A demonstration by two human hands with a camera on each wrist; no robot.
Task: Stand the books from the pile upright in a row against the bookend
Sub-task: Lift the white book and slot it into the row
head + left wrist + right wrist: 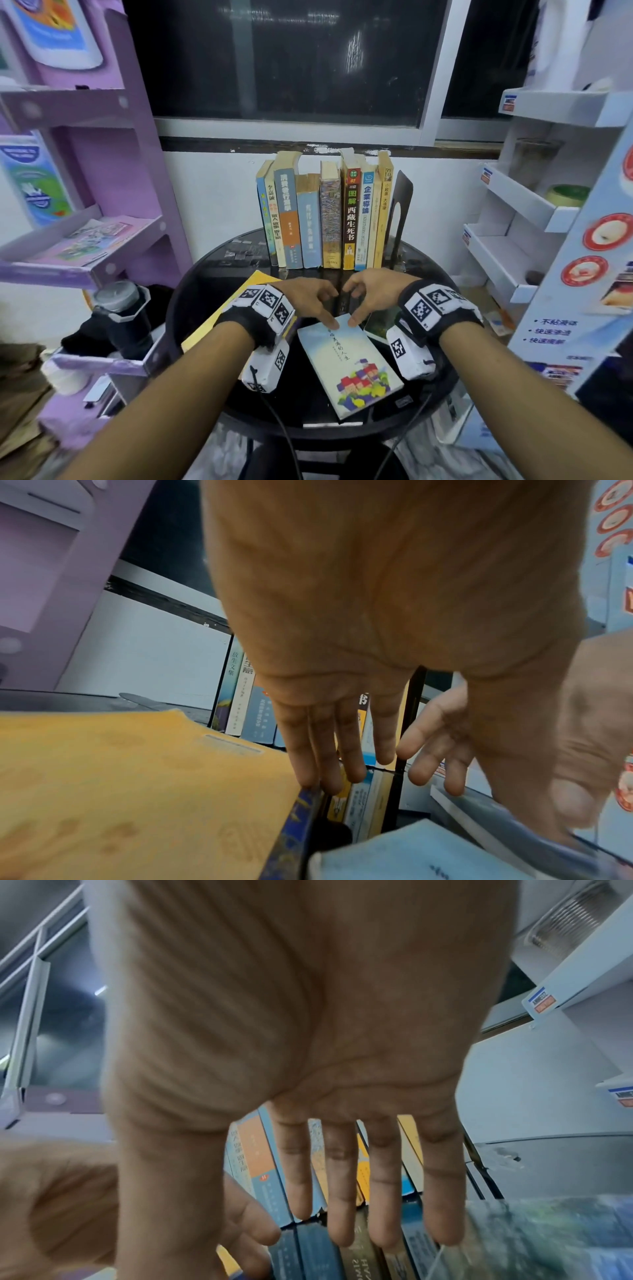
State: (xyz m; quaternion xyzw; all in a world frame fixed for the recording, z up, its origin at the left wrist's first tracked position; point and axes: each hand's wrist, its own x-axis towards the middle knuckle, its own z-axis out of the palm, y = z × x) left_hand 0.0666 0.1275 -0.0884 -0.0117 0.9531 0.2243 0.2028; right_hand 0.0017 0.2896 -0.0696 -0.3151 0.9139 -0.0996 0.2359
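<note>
Paperback point(349, 363) with the pale-blue cover lies flat on the bench point(308, 404) before the upright row point(325, 216); likely light and floppy, best gripped along both long edges. Left hand point(308, 298) and right hand point(373, 294) hover, fingers loosely spread, thumbs touching its far edge.

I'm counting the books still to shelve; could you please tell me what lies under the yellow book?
A dark blue book shows beneath the yellow book, only along its edge. The left hand and wristband cover the rest, so anything further underneath is hidden.
</note>
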